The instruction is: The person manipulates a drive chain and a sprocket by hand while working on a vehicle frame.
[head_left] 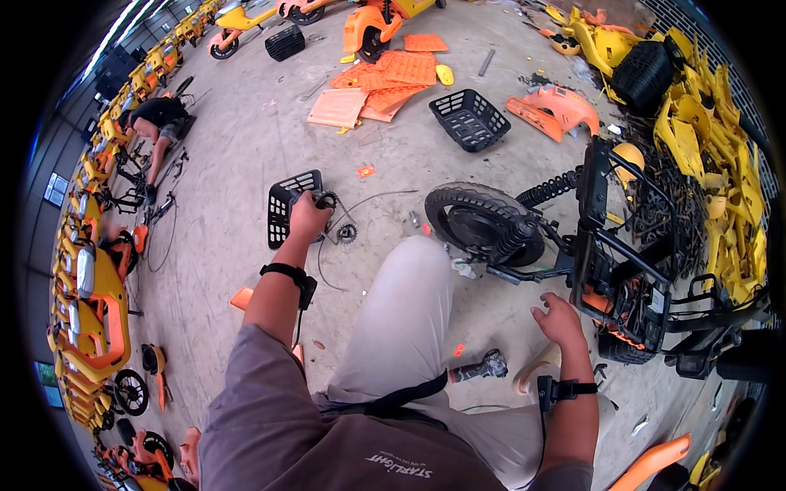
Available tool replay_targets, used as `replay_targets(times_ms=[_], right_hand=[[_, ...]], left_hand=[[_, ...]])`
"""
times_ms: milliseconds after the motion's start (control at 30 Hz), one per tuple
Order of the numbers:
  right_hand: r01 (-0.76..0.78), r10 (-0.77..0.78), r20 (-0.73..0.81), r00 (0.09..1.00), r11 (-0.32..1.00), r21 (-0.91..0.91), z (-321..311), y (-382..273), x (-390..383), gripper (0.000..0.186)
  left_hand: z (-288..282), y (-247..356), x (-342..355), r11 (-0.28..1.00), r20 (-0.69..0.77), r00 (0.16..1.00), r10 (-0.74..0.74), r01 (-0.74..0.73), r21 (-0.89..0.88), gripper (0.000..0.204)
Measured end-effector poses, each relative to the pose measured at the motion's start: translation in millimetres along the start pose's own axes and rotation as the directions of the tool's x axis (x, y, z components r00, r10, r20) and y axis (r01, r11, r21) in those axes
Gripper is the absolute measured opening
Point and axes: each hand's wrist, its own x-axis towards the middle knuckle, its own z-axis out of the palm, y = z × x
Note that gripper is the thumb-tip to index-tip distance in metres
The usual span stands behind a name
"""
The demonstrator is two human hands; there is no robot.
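My left hand [309, 217] reaches forward, its fingers closed around a small black ring-shaped part [327, 200] whose exact kind I cannot make out. Right beside that hand a black plastic basket [282, 214] rests on the floor. A toothed metal wheel [347, 234] and a thin cable [385, 196] lie close to it. My right hand [561, 317] is empty, fingers apart, near the black frame [624, 245] of a stripped scooter. The scooter's wheel [483, 222] and a coil-spring shock absorber [550, 186] face the middle of the floor.
A cordless power tool [481, 367] lies beside my legs. Ahead are another black basket [470, 120], orange panels [385, 82] and an orange fairing [557, 111]. Yellow body parts [688, 123] are heaped at right. A person [160, 123] bends over parts at left, near rows of scooters [98, 303].
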Motion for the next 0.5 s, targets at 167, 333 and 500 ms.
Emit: replay_targets(times_ms=[167, 333, 500], right_hand=[[0.005, -0.005, -0.011, 1.000, 1.000, 0.000, -2, 2, -2, 0.044], [0.015, -0.016, -0.029, 0.999, 1.000, -0.005, -8, 4, -1, 0.046], [0.001, 0.000, -0.030, 1.000, 1.000, 0.012, -16, -4, -5, 0.047]], left_hand=[[15, 22, 2, 0.997, 0.045, 0.996, 0.080, -0.080, 0.000, 0.054], [32, 52, 6, 0.993, 0.081, 0.990, 0.112, -0.115, 0.037, 0.054], [49, 77, 15, 0.991, 0.175, 0.977, 0.121, -0.129, 0.034, 0.053]])
